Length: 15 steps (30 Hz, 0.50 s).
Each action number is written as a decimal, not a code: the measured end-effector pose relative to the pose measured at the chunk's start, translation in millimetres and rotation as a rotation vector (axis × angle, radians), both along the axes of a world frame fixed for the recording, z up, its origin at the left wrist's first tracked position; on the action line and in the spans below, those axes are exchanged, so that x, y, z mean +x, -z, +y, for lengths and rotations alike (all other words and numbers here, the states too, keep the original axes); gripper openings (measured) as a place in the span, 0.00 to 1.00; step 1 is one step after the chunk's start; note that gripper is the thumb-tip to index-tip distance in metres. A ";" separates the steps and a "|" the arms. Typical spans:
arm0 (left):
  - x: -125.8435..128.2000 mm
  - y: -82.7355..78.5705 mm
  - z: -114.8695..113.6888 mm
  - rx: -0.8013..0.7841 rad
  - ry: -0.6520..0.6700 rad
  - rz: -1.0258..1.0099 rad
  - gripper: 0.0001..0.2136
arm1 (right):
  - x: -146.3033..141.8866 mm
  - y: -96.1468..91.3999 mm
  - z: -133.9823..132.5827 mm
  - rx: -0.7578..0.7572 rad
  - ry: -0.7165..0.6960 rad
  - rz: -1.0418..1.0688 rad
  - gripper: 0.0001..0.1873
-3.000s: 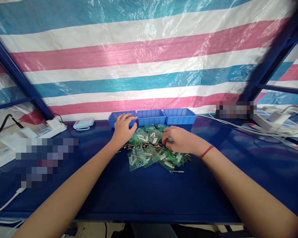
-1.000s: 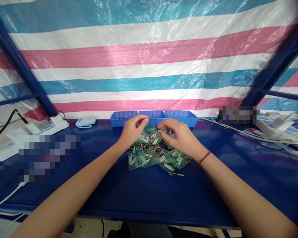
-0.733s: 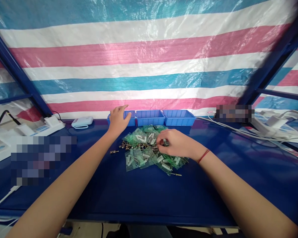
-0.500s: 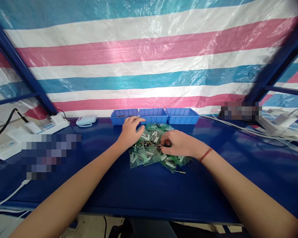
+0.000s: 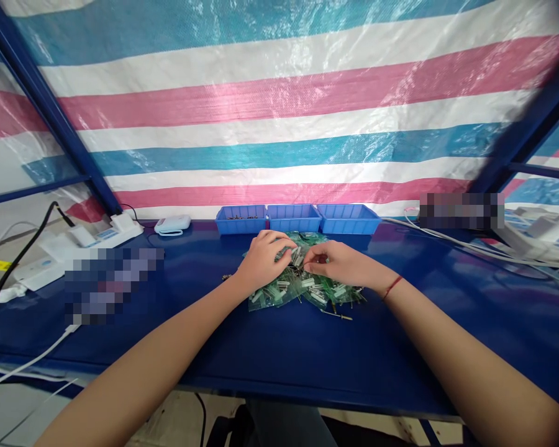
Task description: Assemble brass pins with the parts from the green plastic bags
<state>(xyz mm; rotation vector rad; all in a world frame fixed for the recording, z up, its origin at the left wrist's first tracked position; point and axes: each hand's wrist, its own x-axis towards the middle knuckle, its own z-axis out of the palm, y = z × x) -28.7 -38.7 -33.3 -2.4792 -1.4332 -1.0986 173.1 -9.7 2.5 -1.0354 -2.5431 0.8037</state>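
Hands [image 5: 266,263] [image 5: 331,263] half-curled over green packets [image 5: 268,297], hold unclear; blue bins [image 5: 294,225] behind, power strip [image 5: 40,272] far left

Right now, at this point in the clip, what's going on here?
A person has both hands at a pile of clear green-tinted packets on a blue table. The left hand is over the pile's left side; the right hand is at its right, fingertips bunched. Whether either grips anything is too small to tell. Behind stand three blue bins in a row, the left bin holding small pieces. A thin metal piece lies at the pile's near edge.
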 end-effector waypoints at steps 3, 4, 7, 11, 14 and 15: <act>-0.7 -0.3 0.4 -0.001 0.007 -0.008 0.10 | 2.8 -0.6 3.2 -0.033 0.009 0.025 0.10; -0.9 -0.3 0.5 -0.002 0.011 -0.009 0.10 | 3.4 -0.6 3.8 -0.037 0.014 0.023 0.10; -0.9 0.0 0.4 -0.004 0.023 -0.009 0.09 | 3.5 -0.5 3.6 -0.014 0.040 0.000 0.11; 0.0 -0.1 -0.5 -0.002 0.033 -0.011 0.09 | 0.8 -1.5 -0.2 0.069 0.056 -0.059 0.11; 0.1 -0.2 -0.5 -0.002 0.042 -0.010 0.09 | -1.3 -1.4 -2.3 0.146 0.056 -0.109 0.10; -0.1 -0.1 -0.3 -0.003 0.046 -0.010 0.09 | -1.8 -1.0 -2.3 0.171 0.058 -0.124 0.10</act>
